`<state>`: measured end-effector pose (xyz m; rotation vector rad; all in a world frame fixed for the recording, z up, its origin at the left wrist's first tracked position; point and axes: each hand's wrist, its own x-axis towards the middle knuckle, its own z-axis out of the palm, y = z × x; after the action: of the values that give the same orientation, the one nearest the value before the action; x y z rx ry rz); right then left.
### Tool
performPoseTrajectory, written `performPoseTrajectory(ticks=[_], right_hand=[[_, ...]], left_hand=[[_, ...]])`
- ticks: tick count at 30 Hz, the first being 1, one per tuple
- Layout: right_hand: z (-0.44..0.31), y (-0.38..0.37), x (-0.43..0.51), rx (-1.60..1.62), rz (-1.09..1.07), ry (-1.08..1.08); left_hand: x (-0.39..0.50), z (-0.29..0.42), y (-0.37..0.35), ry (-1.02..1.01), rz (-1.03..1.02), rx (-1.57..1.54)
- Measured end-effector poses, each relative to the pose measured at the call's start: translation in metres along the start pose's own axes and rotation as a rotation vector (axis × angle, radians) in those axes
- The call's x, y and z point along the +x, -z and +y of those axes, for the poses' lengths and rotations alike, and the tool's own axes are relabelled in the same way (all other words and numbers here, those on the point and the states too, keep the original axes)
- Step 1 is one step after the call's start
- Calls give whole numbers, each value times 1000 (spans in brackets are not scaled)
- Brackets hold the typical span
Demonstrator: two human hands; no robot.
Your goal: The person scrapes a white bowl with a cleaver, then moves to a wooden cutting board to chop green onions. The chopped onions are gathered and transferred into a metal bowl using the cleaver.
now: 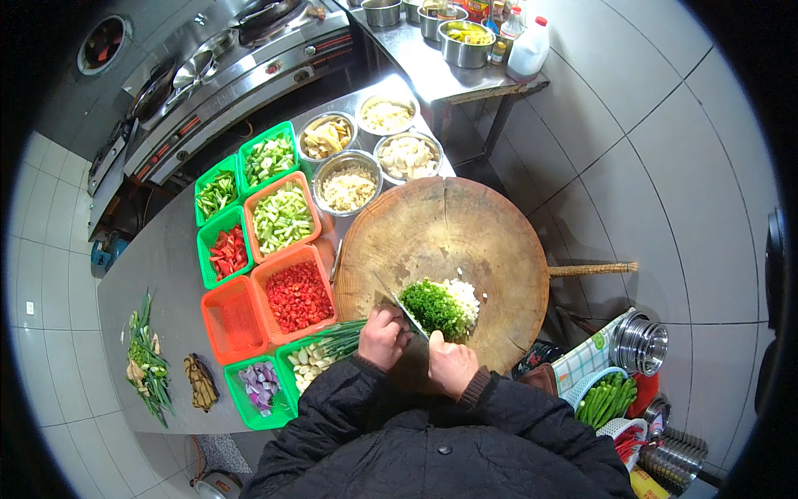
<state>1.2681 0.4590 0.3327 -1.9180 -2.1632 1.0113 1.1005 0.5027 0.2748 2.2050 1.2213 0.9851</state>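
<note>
On the round wooden chopping block (499,231) lies a heap of chopped scallions (430,304), green on the left and white on the right. My right hand (452,365) grips a kitchen knife (409,314), whose blade, seen nearly edge-on, slants up and left along the heap. My left hand (383,337) is at the near left of the block, its curled fingers close beside the blade. It holds a bundle of whole scallions (343,337), whose long green leaves trail left over a green basket of peeled garlic (307,367). The fingers hide the bundle's cut end.
Left of the block stand baskets of chopped red chillies (298,297), cut green stalks (283,218) and diced purple onion (259,383), plus an orange basket (234,321). Steel bowls, including one of minced garlic (347,187), stand behind. Scallion trimmings (148,365) lie far left.
</note>
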Motion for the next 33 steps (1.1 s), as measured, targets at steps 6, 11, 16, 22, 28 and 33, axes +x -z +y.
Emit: performPoseTrajectory(ticks=[6, 11, 16, 22, 28, 33], right_hand=[[11, 20, 7, 43, 16, 73], [2, 30, -12, 24, -1, 125], [0, -2, 2, -5, 15, 24], [6, 17, 3, 27, 1, 56], [-1, 28, -9, -6, -42, 95], [1, -4, 5, -12, 10, 48]], left_hand=[[2, 4, 6, -2, -44, 35], [-1, 2, 0, 18, -2, 15], [-3, 1, 0, 26, -5, 9], [1, 3, 6, 1, -22, 24], [-2, 0, 2, 27, -7, -8], [-1, 0, 3, 5, -3, 22]])
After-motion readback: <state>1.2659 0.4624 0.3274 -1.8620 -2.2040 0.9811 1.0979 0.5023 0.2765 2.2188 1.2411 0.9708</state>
